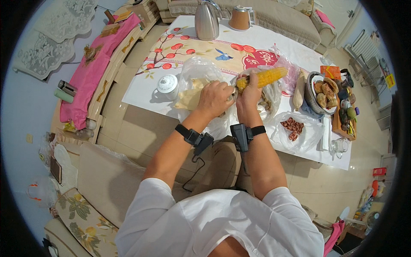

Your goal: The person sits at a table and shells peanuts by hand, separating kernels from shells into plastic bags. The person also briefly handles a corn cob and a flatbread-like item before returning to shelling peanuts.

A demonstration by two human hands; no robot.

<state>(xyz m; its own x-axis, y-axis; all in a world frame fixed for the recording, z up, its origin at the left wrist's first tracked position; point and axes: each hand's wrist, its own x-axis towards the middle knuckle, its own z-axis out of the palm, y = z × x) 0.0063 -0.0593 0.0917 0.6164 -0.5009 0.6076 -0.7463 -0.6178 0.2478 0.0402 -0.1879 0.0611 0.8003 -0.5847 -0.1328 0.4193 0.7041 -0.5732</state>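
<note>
My right hand (249, 91) grips an ear of yellow corn (268, 78) near its lower end, with the ear slanting up to the right. Against that lower end, my left hand (215, 98) is curled shut around what looks like the stalk; the fingers hide most of it. Below my left hand spreads a clear plastic bag (200, 69) with pale yellow husk-like sheets (189, 98) in it. Another clear bag (274, 107) lies under and beside my right hand, with small brownish pieces (265, 103) inside.
A lidded white cup (167, 86) stands at left. Farther back are a steel vacuum jug (207, 24) and brown jug (240, 19). At right are a pale ear-shaped thing (300, 91), a bowl (312, 96) of browned food, red peanuts (292, 127) in a bag, a glass mug (340, 146) and wooden tray (337, 123).
</note>
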